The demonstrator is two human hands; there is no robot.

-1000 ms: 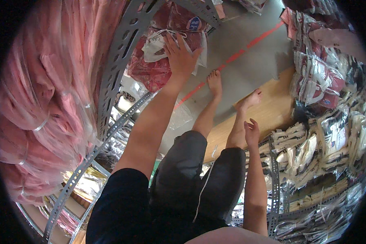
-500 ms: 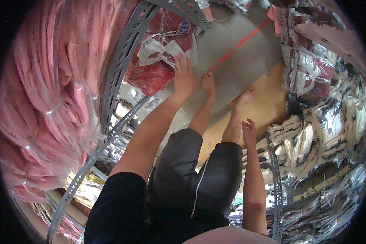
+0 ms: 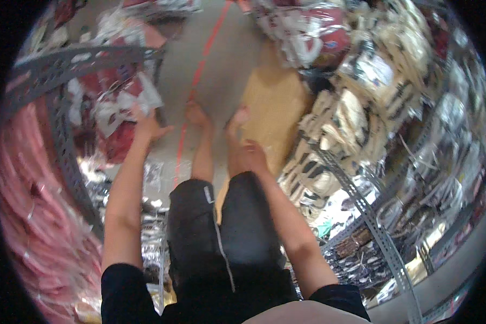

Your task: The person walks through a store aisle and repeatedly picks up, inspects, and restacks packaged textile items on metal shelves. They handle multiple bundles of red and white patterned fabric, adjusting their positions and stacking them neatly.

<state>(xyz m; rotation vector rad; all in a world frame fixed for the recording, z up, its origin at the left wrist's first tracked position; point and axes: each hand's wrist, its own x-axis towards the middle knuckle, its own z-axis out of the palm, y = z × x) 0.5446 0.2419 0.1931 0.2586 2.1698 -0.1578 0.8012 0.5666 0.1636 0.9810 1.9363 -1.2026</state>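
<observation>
My left hand (image 3: 147, 125) is at a plastic-wrapped bundle of dark red packages (image 3: 117, 141) at the left. Its thumb sticks out to the right, and its fingertips overlap the white strip (image 3: 110, 114) tied round the bundle. Whether they press on it cannot be made out. The hand is open, with nothing seen in its grasp. My right hand (image 3: 251, 156) hangs in front of my right shin, over the tan board on the floor. Motion smears its fingers, and no held thing shows there.
Grey perforated metal shelf posts (image 3: 70, 156) rise at the left, beside hanging pink bagged goods (image 3: 38, 200). Another post (image 3: 364, 208) slants on the right among beige and black bundles (image 3: 343, 124). A red line (image 3: 202, 62) crosses the grey floor beside a tan board (image 3: 278, 86).
My view has turned to the right, so the bundle and pink goods sit farther left. My left hand stays by the white strip. My right hand has swung inward before my shin.
</observation>
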